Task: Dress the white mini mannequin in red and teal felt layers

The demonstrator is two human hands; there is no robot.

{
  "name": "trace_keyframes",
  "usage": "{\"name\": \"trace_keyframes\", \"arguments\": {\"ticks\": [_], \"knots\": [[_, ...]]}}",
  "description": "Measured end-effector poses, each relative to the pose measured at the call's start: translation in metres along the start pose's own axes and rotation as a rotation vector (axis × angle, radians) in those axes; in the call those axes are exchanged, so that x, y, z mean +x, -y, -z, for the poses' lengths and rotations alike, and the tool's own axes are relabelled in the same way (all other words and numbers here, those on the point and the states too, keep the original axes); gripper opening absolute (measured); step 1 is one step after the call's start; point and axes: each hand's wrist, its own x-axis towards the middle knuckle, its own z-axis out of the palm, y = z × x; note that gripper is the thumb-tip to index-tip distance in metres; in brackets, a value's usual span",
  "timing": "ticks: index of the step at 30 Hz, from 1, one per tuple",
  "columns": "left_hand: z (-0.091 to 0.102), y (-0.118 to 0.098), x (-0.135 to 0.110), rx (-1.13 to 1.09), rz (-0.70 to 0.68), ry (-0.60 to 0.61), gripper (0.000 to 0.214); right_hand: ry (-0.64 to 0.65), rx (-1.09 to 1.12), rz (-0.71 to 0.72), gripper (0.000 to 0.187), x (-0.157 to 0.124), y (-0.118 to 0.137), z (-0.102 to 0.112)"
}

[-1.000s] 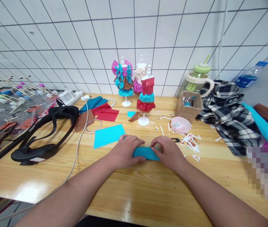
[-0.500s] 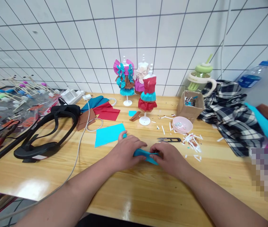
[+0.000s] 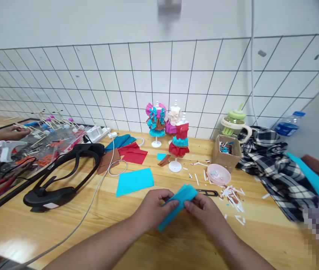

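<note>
A folded strip of blue crepe paper (image 3: 177, 207) is held slantwise above the wooden table, its upper end pointing away to the right. My left hand (image 3: 155, 210) grips it with the thumb laid on top; the other fingers are partly hidden behind it. On its right edge, my right hand (image 3: 204, 212) pinches the strip between thumb and fingers. Just beyond that hand lie black thread snips (image 3: 210, 193), partly covered. A flat blue sheet (image 3: 135, 181) rests on the table, left of and beyond my left hand.
Small mannequins in paper dresses (image 3: 178, 140) stand near the tiled wall. At right are a pink dish (image 3: 218, 174), white paper scraps (image 3: 234, 197), a cardboard box (image 3: 226, 155) and a checked cloth (image 3: 263, 153). A black headset (image 3: 63, 180) and another person's hand (image 3: 14, 133) are at left.
The blue strip has been raised and turned to a steeper slant, showing more of its length. Both hands have shifted with it. The camera view has tilted upward.
</note>
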Motion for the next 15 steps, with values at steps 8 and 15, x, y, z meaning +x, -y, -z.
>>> {"name": "trace_keyframes", "arguments": {"ticks": [8, 15], "knots": [[-0.0065, -0.0033, -0.0020, -0.125, -0.041, 0.037, 0.022, 0.025, -0.337, 0.052, 0.020, -0.0046, 0.0039, 0.0055], [-0.0064, -0.0009, -0.0005, -0.143, -0.011, 0.018, 0.017, 0.044, -0.481, 0.030, 0.014, -0.0055, 0.0009, 0.0058]]}}
